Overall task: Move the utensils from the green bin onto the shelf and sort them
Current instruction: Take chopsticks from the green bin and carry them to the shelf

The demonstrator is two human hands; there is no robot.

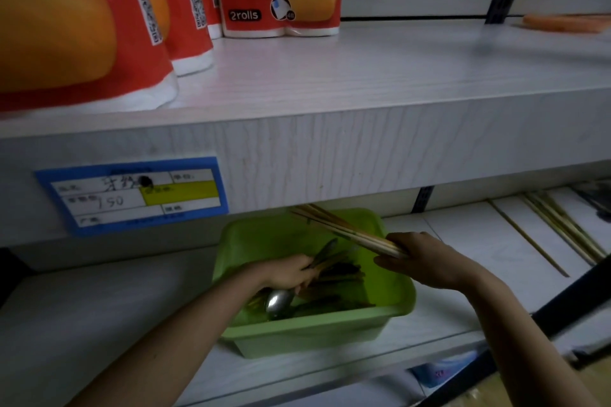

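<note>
Right hand (426,259) grips a bundle of pale wooden chopsticks (344,231) for shelving; left hand (291,273) grasps metal spoons (279,302) inside the green plastic bin (317,329), sorting by type.

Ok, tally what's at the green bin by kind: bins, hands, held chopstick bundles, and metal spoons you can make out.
green bin: 1
hands: 2 (left hand, right hand)
chopstick bundle, held in the right hand: 1
metal spoon, at the left hand: 1
Total: 5
</note>
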